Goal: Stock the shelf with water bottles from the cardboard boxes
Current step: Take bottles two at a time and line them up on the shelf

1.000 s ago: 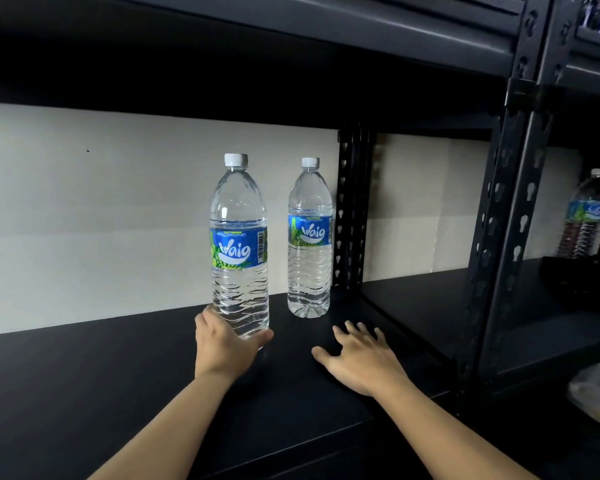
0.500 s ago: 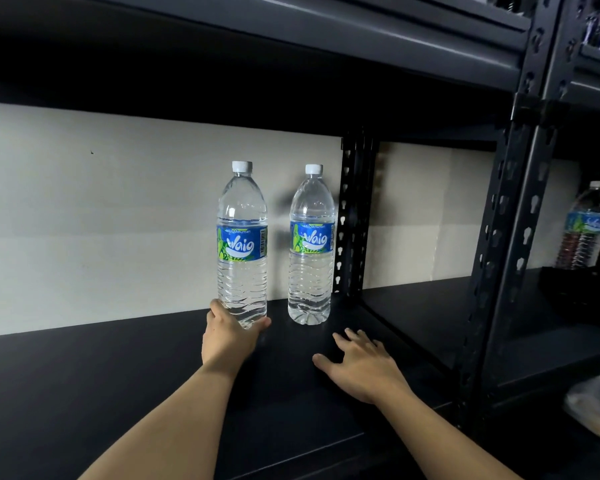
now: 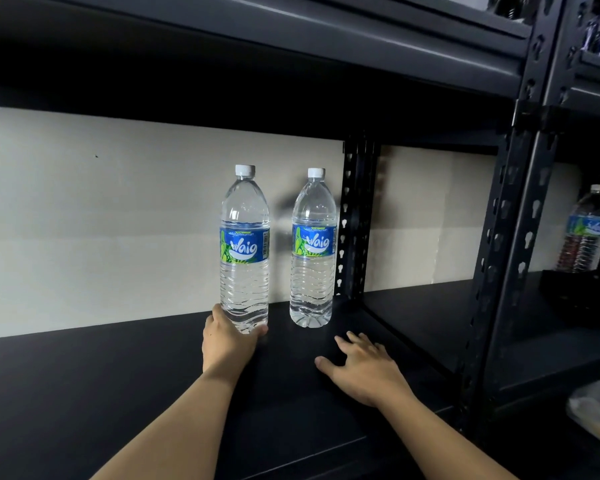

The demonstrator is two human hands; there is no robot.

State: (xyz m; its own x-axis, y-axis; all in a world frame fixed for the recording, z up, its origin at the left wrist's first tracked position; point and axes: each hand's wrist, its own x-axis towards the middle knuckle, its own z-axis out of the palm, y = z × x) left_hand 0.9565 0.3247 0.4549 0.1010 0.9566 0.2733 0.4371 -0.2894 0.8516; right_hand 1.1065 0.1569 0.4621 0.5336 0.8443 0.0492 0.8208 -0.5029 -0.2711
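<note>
Black metal shelf (image 3: 84, 393) is seen from the front, backed by a pale wall (image 3: 101, 220). Two clear water bottles with white caps and blue-green labels are stood upright on it near the back, just left of a perforated post (image 3: 355, 220). Left bottle (image 3: 245, 258) is held at its base by the left hand (image 3: 227, 341): the grip is closed round the lowest ribs, thumb on the right side, fingers wrapped round the left. Whether its base is resting on the shelf or lifted slightly cannot be told. Right bottle (image 3: 313, 258) is stood free just beside the first, a small gap between them, untouched. Right hand (image 3: 364, 368) is laid palm down on the shelf in front of the right bottle, apart from it; its grip is wide, fingers spread and straight, nothing held. Far bottle (image 3: 589, 230) of the same kind is noted in the next bay to the right, in shadow. Crinkled plastic bag (image 3: 596, 417) is glimpsed at the lower right edge, contents unclear.
</note>
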